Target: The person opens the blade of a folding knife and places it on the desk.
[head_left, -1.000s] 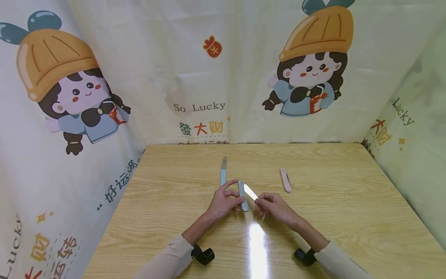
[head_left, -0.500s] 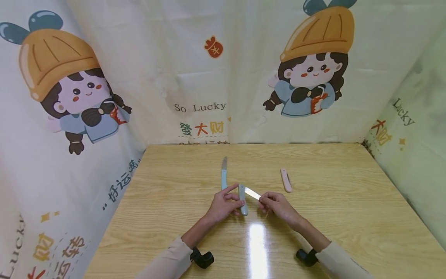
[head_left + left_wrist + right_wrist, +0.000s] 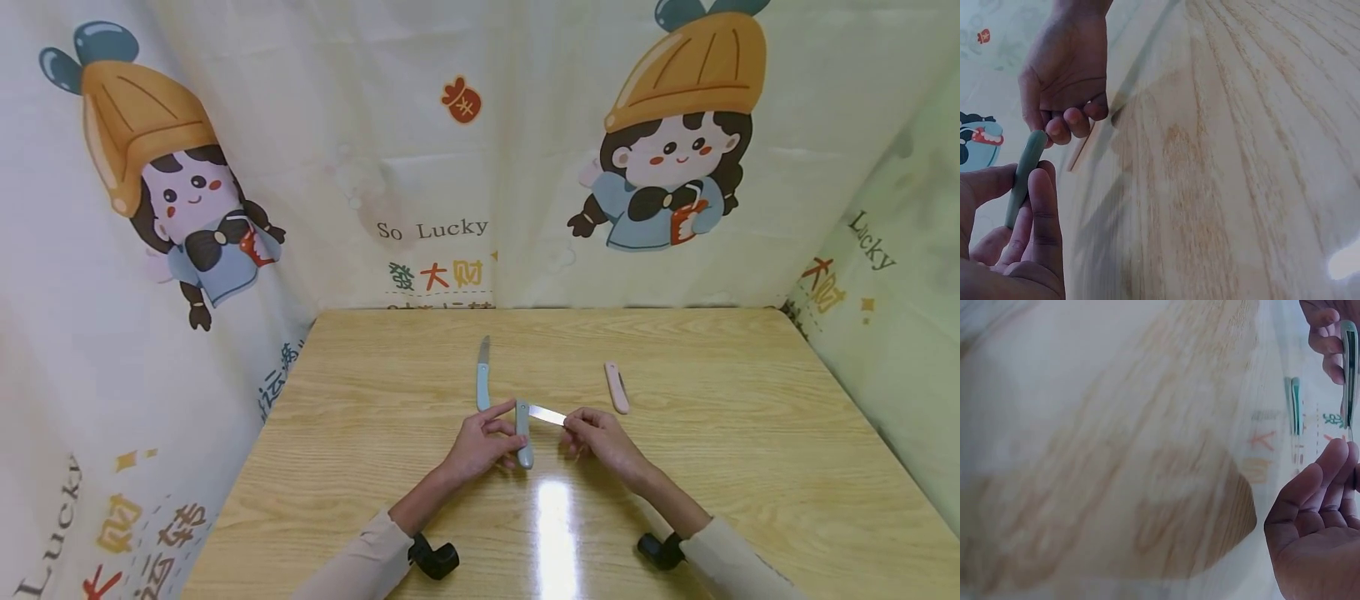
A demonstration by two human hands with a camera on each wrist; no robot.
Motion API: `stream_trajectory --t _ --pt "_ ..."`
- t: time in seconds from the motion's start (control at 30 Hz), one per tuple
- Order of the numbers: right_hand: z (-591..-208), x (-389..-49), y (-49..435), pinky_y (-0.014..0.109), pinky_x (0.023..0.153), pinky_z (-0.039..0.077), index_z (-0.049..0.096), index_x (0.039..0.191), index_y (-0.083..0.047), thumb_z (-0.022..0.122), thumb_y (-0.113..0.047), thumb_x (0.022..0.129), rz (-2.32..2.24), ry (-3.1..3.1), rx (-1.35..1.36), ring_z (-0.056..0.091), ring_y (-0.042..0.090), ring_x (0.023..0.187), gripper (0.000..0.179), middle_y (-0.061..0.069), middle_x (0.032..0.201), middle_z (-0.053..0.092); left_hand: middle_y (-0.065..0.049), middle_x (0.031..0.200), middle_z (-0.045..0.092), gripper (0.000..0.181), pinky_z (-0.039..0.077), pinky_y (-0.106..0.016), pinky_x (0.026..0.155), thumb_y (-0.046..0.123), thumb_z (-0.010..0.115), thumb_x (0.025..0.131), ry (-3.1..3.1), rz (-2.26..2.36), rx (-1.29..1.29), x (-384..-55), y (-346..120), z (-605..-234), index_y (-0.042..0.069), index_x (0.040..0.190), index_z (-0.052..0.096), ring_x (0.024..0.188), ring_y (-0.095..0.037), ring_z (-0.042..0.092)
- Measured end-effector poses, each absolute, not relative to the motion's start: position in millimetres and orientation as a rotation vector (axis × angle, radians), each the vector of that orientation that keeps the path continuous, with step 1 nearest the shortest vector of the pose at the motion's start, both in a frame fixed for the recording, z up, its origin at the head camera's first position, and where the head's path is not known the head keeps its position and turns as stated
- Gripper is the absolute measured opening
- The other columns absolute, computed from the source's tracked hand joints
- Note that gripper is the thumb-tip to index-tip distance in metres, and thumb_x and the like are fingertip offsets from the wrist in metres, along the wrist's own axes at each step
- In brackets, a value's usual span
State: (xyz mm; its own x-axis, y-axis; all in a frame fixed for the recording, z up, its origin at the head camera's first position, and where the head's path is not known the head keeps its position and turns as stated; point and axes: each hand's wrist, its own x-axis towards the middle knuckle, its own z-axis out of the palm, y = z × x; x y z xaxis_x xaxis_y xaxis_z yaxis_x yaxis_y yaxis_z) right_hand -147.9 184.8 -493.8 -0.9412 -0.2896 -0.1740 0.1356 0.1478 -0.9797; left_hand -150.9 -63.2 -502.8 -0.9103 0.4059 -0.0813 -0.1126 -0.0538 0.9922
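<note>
My left hand (image 3: 482, 443) grips the grey-green handle of a folding knife (image 3: 523, 437) near the middle of the table, its index fingertip at the pivot end. The tip of the half-unfolded blade (image 3: 546, 414) is pinched between the thumb and fingers of my right hand (image 3: 602, 442). In the left wrist view the knife's handle (image 3: 1025, 176) stands between left thumb and fingers, hiding the blade. Seen from the right wrist, the handle (image 3: 1350, 369) shows its long dark slot.
Behind my left hand lies a light blue folding knife (image 3: 482, 375) with its blade out. A pink folding knife (image 3: 617, 387), folded, lies farther right on the wooden table (image 3: 712, 400). Printed cloth (image 3: 525, 167) hangs along the table's back and sides.
The blade has swung farther out from the handle, its tip moving right and slightly up with my right hand. The handle has come slightly nearer me. Both other knives stay put.
</note>
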Motion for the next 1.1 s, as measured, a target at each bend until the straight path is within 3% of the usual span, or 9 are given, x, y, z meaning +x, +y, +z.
stream_trajectory --t 0.3,0.73,1.1 --pt "-495.1 -152.0 187.2 0.025 0.067 0.054 0.06 0.109 0.011 0.053 -0.019 0.107 -1.89 2.09 0.001 0.061 0.015 0.074 0.031 0.011 0.089 0.064 -0.019 0.099 0.07 0.065 0.06 -0.042 0.065 -0.006 0.07 0.093 1.869 2.011 0.318 -149.9 -60.6 -503.5 -0.006 0.151 0.042 0.073 -0.017 0.07" --pt "-493.5 -154.9 190.5 0.025 0.066 0.05 0.059 0.109 0.011 0.054 -0.021 0.107 -1.914 2.079 0.042 0.06 0.013 0.074 0.032 0.012 0.092 0.065 -0.011 0.094 0.071 0.065 0.057 -0.026 0.059 -0.006 0.069 0.093 1.774 2.009 0.307 -145.6 -60.3 -507.8 -0.004 0.152 0.041 0.068 -0.014 0.068" --pt "-494.4 -160.5 191.2 0.027 0.069 0.052 0.063 0.107 0.008 0.054 -0.023 0.108 -1.936 2.074 0.073 0.059 0.013 0.075 0.033 0.008 0.089 0.066 -0.013 0.094 0.071 0.065 0.056 -0.026 0.057 -0.007 0.072 0.091 1.758 1.956 0.359 -136.1 -57.5 -507.0 -0.004 0.15 0.044 0.068 -0.016 0.067"
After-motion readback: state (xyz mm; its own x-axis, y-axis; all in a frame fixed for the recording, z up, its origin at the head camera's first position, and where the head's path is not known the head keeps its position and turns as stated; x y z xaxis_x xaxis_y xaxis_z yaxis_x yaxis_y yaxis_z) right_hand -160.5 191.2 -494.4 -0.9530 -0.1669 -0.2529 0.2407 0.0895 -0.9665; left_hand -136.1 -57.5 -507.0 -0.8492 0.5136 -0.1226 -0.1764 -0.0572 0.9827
